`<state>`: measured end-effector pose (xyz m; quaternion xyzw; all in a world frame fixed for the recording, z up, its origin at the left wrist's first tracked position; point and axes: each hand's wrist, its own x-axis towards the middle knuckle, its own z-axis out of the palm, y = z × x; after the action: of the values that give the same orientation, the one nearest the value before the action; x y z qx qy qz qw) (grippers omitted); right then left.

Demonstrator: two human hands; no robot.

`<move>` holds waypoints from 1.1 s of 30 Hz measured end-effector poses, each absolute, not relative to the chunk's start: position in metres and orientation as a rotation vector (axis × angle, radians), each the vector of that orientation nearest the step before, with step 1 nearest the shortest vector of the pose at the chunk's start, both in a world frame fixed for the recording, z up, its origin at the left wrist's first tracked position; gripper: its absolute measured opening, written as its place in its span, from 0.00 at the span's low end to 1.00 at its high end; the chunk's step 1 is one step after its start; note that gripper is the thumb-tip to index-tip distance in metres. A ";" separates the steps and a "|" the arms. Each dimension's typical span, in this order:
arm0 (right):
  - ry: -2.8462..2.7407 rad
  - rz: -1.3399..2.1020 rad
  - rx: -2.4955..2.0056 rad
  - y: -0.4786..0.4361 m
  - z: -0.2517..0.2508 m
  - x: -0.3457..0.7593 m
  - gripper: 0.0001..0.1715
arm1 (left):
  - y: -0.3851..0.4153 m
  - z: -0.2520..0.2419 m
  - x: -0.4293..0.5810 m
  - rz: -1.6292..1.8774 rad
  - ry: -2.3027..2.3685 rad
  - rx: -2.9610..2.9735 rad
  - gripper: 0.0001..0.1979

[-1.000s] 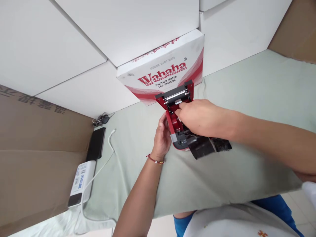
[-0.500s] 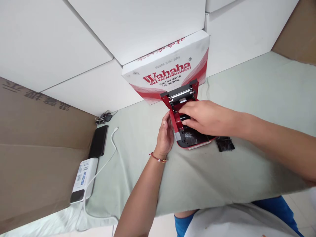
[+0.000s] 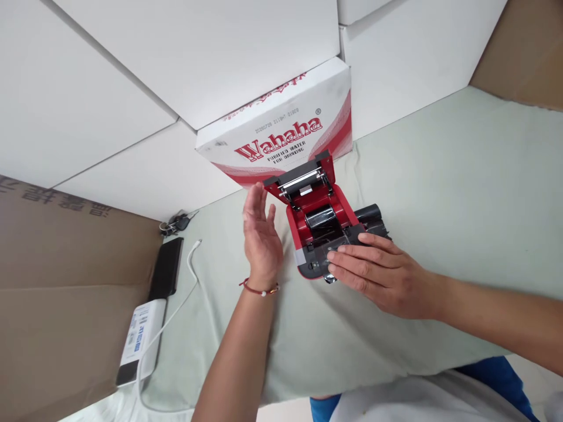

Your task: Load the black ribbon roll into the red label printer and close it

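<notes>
A small red printer [image 3: 317,231] sits on the pale green cloth with its lid [image 3: 303,179] flipped up toward the back. A black roll [image 3: 321,217] lies in its open bay, and a dark strip runs forward over the front edge. My right hand [image 3: 380,274] lies flat with fingers stretched out across the printer's front, pressing on that strip. My left hand [image 3: 260,237] hovers open just left of the printer, fingers straight, touching nothing. A black cylinder [image 3: 373,215] lies right of the printer.
A white and red Wahaha carton [image 3: 281,132] stands right behind the printer among white boxes. At left lie keys [image 3: 176,223], a black phone [image 3: 166,268], and a white power bank [image 3: 139,340] with a white cable [image 3: 176,305]. Brown cardboard [image 3: 65,293] borders the left.
My left hand has let go of the printer's side and opened beside it. My right hand came out of the bay and now lies flat on the front. The black roll sits inside.
</notes>
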<state>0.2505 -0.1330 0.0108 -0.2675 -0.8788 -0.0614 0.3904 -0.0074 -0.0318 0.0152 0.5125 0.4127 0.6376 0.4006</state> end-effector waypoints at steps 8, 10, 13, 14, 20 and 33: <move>-2.224 -0.133 -0.684 -0.134 0.013 0.249 0.26 | -0.050 0.035 -0.005 1.658 1.001 1.443 0.34; -2.224 -0.118 -0.682 -0.134 0.013 0.250 0.27 | -0.062 0.028 -0.010 1.567 1.010 1.594 0.36; -2.229 -0.094 -0.697 -0.135 0.013 0.251 0.27 | -0.074 0.013 -0.017 1.506 1.023 1.720 0.33; -2.233 -0.085 -0.699 -0.135 0.013 0.251 0.27 | -0.076 0.008 -0.018 1.531 1.023 1.745 0.32; -2.235 -0.100 -0.691 -0.135 0.014 0.251 0.26 | -0.079 -0.003 -0.017 1.644 1.032 1.841 0.25; -2.191 -0.114 -0.692 -0.134 0.012 0.249 0.26 | -0.087 -0.004 -0.010 1.375 0.920 1.414 0.41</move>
<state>0.2487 -0.1336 0.0123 -0.2747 -0.8693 -0.0453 0.4083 -0.0097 -0.0867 -0.0036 0.5754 0.3745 0.5597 0.4641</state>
